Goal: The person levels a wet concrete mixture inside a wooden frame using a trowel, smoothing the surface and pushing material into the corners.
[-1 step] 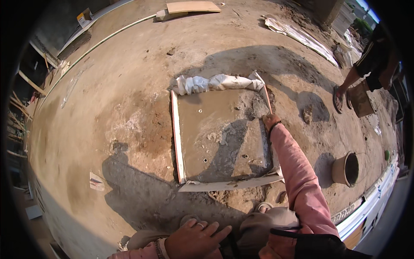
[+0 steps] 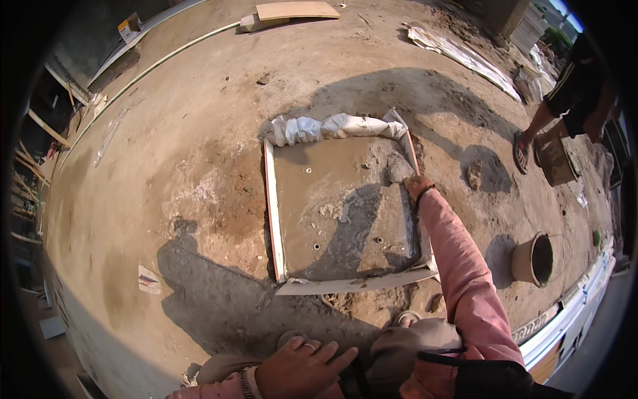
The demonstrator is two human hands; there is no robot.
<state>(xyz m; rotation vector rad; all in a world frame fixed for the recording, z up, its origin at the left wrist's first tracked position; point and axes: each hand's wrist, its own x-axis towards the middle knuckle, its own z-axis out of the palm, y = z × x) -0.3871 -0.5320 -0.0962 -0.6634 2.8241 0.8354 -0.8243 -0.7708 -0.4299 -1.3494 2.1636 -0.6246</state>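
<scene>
Wet grey concrete [image 2: 306,206] fills a square form on the ground, with several short pipe ends standing in it. My right hand [image 2: 419,185] reaches to the form's right board and is closed round the handle of a trowel. Its grey, mortar-smeared blade [image 2: 399,169] lies on the rougher concrete by the upper right corner. The handle is mostly hidden in my fist. Close to my body, my left hand [image 2: 299,371] is held over my lap, fingers apart, with nothing in it. A thin board [image 2: 270,213] edges the form's left side; crumpled white sacking [image 2: 332,128] lines its far side.
A bucket [image 2: 531,260] lies tipped at the right. Beyond it stands a person [image 2: 565,116] in dark shorts beside another container [image 2: 557,163]. A flat tool with a pale blade [image 2: 150,280] lies at the left. A long pipe [image 2: 156,65] and a board [image 2: 298,10] lie farther back.
The trowel blade has shifted slightly toward me across the concrete. The container beside the other person has tilted and moved a little. My left hand has stayed in place.
</scene>
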